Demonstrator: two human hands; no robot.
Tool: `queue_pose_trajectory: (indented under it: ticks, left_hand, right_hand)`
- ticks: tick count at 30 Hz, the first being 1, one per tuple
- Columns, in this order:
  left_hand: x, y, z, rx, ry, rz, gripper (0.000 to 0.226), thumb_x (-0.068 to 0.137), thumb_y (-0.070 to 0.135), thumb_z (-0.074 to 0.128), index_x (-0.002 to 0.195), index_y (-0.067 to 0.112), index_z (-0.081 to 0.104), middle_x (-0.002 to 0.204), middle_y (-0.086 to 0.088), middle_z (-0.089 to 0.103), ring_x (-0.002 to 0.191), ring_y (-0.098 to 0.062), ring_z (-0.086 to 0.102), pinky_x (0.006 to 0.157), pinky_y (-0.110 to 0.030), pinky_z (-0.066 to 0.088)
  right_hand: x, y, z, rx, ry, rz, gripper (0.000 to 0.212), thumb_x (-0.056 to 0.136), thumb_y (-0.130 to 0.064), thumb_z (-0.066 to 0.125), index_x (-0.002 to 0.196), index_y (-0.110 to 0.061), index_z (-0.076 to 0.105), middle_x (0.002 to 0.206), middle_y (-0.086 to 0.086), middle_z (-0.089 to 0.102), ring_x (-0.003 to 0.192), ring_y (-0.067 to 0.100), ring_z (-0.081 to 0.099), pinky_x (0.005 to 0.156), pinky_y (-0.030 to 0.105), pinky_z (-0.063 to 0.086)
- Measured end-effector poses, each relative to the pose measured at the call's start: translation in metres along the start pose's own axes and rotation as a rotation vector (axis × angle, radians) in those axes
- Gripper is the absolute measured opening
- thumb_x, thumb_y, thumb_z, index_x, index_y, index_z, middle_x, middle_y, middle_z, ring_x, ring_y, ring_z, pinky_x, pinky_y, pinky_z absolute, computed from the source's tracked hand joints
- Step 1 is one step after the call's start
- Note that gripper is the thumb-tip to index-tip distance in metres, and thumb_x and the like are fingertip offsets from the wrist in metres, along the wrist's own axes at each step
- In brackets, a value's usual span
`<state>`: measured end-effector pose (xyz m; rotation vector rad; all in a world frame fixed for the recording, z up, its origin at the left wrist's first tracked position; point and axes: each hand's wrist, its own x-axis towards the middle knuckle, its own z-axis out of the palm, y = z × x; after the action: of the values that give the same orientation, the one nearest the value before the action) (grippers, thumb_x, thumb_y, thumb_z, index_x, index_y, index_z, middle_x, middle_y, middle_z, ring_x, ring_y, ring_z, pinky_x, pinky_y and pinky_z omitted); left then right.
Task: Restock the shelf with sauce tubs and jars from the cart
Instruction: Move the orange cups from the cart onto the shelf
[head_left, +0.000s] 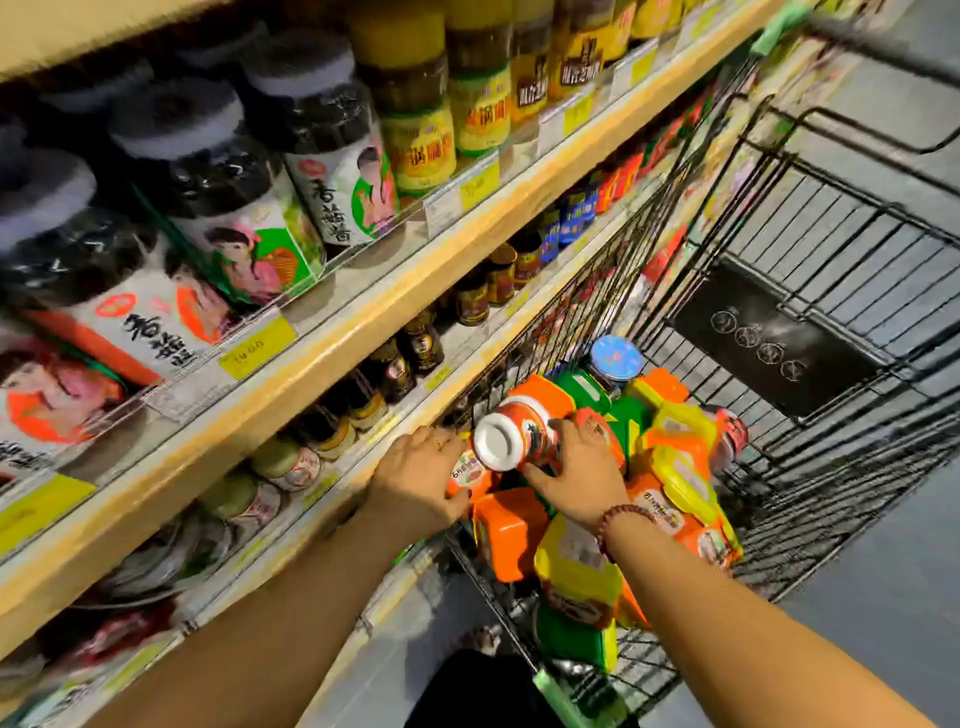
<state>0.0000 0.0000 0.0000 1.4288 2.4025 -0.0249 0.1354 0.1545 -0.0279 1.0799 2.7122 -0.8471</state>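
A black wire cart (831, 234) beside the shelf holds several orange, yellow and green sauce tubs (675, 467) and a blue-lidded jar (615, 358). My right hand (576, 473) grips a jar with a white lid and a red-orange label (514, 434), held on its side just above the tubs. My left hand (421, 478) reaches over the cart's near edge, and its fingers and thumb curl round an orange tub with a white label (467, 475). The wooden shelf (363, 322) runs along the left.
Big dark-lidded jars (218, 197) and yellow-lidded jars (415, 104) fill the upper shelf. Small dark sauce jars (421, 343) line the level below, with pale-lidded jars (285, 460) lower down. Grey floor lies to the right of the cart.
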Motion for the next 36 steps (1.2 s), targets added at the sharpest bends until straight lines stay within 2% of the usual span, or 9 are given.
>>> queue_pose_trajectory:
  ticks: [5, 9, 13, 16, 19, 26, 30, 33, 36]
  left_hand:
    - [0.018, -0.008, 0.012, -0.111, 0.003, -0.041, 0.055, 0.076, 0.041, 0.059, 0.125, 0.014, 0.055, 0.126, -0.007, 0.055, 0.119, -0.028, 0.049, 0.097, -0.035, 0.042]
    - [0.028, -0.007, 0.016, -0.114, -0.056, -0.083, 0.06, 0.087, 0.039, 0.056, 0.141, 0.02, 0.038, 0.147, -0.003, 0.038, 0.137, -0.021, 0.031, 0.113, -0.035, 0.026]
    - [0.037, -0.012, 0.024, -0.161, -0.058, -0.139, 0.063, 0.085, 0.041, 0.057, 0.142, 0.022, 0.038, 0.147, 0.0, 0.038, 0.137, -0.019, 0.029, 0.113, -0.032, 0.025]
    - [0.04, -0.01, 0.025, -0.188, -0.009, -0.14, 0.062, 0.085, 0.04, 0.059, 0.141, 0.022, 0.04, 0.144, 0.001, 0.04, 0.134, -0.019, 0.032, 0.109, -0.031, 0.029]
    - [0.043, -0.007, 0.025, -0.259, 0.018, -0.159, 0.059, 0.085, 0.037, 0.061, 0.139, 0.021, 0.043, 0.143, 0.0, 0.042, 0.133, -0.019, 0.035, 0.107, -0.032, 0.032]
    - [0.06, 0.0, 0.012, -0.695, 0.093, -0.311, 0.044, 0.09, 0.03, 0.058, 0.131, 0.017, 0.052, 0.132, -0.006, 0.052, 0.119, -0.022, 0.051, 0.098, -0.039, 0.045]
    - [0.074, 0.015, 0.001, -0.875, -0.106, -0.418, 0.061, 0.084, 0.045, 0.062, 0.137, 0.021, 0.043, 0.132, 0.001, 0.051, 0.121, -0.017, 0.049, 0.099, -0.037, 0.043]
    - [0.083, 0.025, -0.001, -0.903, -0.304, -0.45, 0.09, 0.061, 0.064, 0.063, 0.137, 0.019, 0.045, 0.131, -0.003, 0.054, 0.116, -0.02, 0.053, 0.099, -0.038, 0.044]
    - [0.083, 0.028, 0.005, -1.023, -0.422, -0.452, 0.081, 0.051, 0.067, 0.064, 0.116, 0.019, 0.062, 0.113, -0.005, 0.066, 0.102, -0.022, 0.062, 0.093, -0.041, 0.05]
  right_hand:
    - [0.032, 0.0, 0.014, -0.036, 0.01, 0.076, 0.078, 0.08, -0.061, 0.062, 0.131, -0.006, 0.042, 0.124, 0.014, 0.05, 0.117, 0.033, 0.044, 0.093, 0.039, 0.037]
    - [0.055, -0.001, 0.026, 0.033, -0.021, 0.1, 0.102, 0.075, -0.065, 0.066, 0.146, -0.003, 0.027, 0.136, 0.019, 0.041, 0.125, 0.033, 0.037, 0.101, 0.039, 0.032]
    - [0.07, -0.001, 0.038, 0.087, -0.076, 0.167, 0.118, 0.073, -0.06, 0.072, 0.15, 0.003, 0.009, 0.148, 0.025, 0.027, 0.135, 0.038, 0.028, 0.11, 0.042, 0.03]
    - [0.074, -0.002, 0.045, 0.092, -0.052, 0.195, 0.113, 0.068, -0.056, 0.077, 0.146, 0.003, 0.02, 0.142, 0.025, 0.033, 0.129, 0.039, 0.033, 0.106, 0.044, 0.035]
    - [0.075, 0.001, 0.044, 0.21, -0.017, 0.182, 0.092, 0.062, -0.044, 0.084, 0.13, 0.0, 0.039, 0.13, 0.022, 0.038, 0.12, 0.038, 0.037, 0.098, 0.048, 0.039]
    - [0.054, 0.011, 0.032, 0.349, 0.041, 0.024, 0.1, 0.059, -0.028, 0.087, 0.143, -0.006, 0.037, 0.125, 0.012, 0.039, 0.12, 0.03, 0.038, 0.096, 0.032, 0.038]
    - [0.04, 0.02, 0.023, 0.387, 0.04, -0.049, 0.101, 0.06, -0.032, 0.087, 0.144, -0.008, 0.036, 0.122, 0.007, 0.04, 0.12, 0.026, 0.04, 0.097, 0.038, 0.042]
    - [0.033, 0.021, 0.011, 0.431, 0.051, -0.118, 0.1, 0.059, -0.026, 0.089, 0.143, -0.009, 0.038, 0.118, 0.0, 0.037, 0.118, 0.02, 0.039, 0.099, 0.037, 0.042]
    - [0.03, 0.019, 0.001, 0.466, 0.083, -0.207, 0.097, 0.058, -0.024, 0.088, 0.141, -0.008, 0.041, 0.116, -0.003, 0.036, 0.116, 0.017, 0.039, 0.101, 0.035, 0.04]
